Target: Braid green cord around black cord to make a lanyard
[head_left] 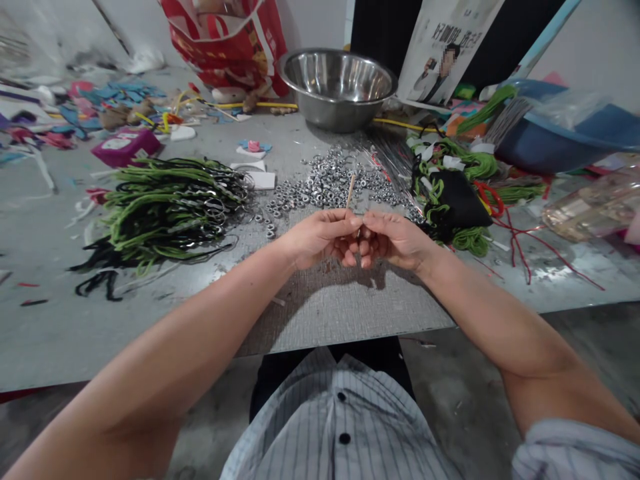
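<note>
My left hand [323,239] and my right hand [393,240] meet over the grey table [325,307], fingers curled and touching. A thin wooden stick [351,190] pokes up from the left hand's pinch. The right hand's fingers are closed on something too small to make out. Just beyond the hands lies a spread of small metal nuts [330,183]. A bundle of green and black cords with metal rings [170,207] lies to the left of the hands.
A steel bowl [337,87] stands at the back with a red bag [227,40] behind it. Green cords and black cloth [457,193] lie to the right, beside a blue basin [565,137]. A magenta box [125,147] and scraps sit at the far left.
</note>
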Demonstrator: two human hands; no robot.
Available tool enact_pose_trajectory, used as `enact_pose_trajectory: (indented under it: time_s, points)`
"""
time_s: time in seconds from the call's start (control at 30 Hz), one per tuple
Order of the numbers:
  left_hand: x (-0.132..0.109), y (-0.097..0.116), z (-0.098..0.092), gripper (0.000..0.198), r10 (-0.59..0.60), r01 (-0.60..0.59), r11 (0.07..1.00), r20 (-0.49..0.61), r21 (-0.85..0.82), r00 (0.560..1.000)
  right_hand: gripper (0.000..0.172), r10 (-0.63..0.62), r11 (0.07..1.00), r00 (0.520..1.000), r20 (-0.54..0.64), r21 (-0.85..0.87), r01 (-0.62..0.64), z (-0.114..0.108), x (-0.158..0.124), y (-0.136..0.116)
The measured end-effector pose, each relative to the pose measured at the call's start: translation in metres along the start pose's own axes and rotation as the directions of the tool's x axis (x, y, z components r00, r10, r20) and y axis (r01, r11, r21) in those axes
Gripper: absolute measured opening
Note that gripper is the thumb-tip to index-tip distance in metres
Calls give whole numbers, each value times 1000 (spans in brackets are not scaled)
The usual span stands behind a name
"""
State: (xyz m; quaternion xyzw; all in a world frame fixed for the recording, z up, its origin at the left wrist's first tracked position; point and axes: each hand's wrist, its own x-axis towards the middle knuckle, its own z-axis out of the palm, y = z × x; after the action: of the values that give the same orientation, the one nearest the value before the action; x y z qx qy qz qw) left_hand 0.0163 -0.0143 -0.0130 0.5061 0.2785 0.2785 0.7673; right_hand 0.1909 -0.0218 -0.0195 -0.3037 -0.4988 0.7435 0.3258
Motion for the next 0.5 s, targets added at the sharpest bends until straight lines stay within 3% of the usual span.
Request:
enact_pose_trajectory:
  time_s: [0.2, 0.4, 0.5]
  points:
    - [1, -1, -1, 21, -26, 33, 999, -157, 43, 987, 34, 44, 996, 996, -74, -80, -50, -5, 1, -1]
    - [1, -1, -3, 21, -36, 43, 998, -131, 54, 991, 31, 7, 998, 994, -107, -66, -14, -5, 1, -2]
    - [2, -1, -2, 15, -21, 41, 992, -168, 116, 985, 32, 3, 997, 995, -96, -80, -11, -5, 1, -1]
